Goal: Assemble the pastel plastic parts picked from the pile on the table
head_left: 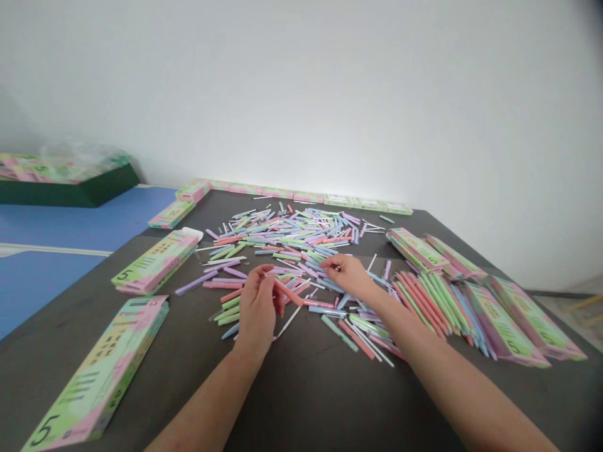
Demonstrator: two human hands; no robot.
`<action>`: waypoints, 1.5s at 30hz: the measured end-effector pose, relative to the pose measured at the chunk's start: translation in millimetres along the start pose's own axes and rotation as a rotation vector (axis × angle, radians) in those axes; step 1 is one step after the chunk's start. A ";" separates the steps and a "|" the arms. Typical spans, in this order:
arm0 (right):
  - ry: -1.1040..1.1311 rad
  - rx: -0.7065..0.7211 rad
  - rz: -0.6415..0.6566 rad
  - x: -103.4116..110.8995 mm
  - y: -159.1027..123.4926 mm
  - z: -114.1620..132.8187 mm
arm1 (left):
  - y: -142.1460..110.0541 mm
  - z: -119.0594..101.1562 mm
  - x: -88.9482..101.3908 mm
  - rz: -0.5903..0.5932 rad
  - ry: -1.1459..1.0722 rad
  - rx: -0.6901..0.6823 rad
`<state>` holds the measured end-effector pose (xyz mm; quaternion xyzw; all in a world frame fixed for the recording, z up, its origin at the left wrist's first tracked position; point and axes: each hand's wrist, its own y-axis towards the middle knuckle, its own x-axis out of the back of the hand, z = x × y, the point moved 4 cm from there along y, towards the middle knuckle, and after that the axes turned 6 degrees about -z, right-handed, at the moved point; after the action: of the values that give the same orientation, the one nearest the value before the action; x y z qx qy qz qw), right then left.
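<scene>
My left hand point(258, 304) is closed around a coral-red pen point(289, 292), which points out to the right from between thumb and fingers. My right hand point(349, 274) hovers at the right part of a loose pile of pastel pens point(301, 233), its fingertips pinched together. Whatever those fingertips may hold is too small to make out. Purple, green, blue and coral pens lie mixed with thin white sticks point(379, 349) below and between both hands.
Pens sorted by colour, such as a green row point(443, 301), lie at the right beside printed boxes point(506, 320). More boxes point(94, 370) lie at the left, and others point(277, 192) line the back edge. A dark green tray point(94, 187) sits on a blue surface point(51, 282).
</scene>
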<state>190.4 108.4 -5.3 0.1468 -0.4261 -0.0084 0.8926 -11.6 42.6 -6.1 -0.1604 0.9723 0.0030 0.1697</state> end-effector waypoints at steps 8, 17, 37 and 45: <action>-0.223 0.215 0.141 -37.3 29.0 26.3 | 1.6 2.5 3.2 -0.009 0.016 -0.007; -0.382 0.281 0.204 -53.1 34.0 26.0 | -15.5 11.7 -14.5 0.296 0.321 0.103; -0.347 0.474 0.312 -76.4 3.1 41.3 | -26.6 11.6 -21.5 0.435 0.526 -0.002; -0.297 0.399 0.280 -56.6 0.4 23.8 | -33.8 3.1 -26.1 0.505 0.643 -0.055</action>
<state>136.2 110.7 -33.9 0.2563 -0.5616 0.1775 0.7664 23.3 18.9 1.3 0.0861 0.9842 0.0202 -0.1532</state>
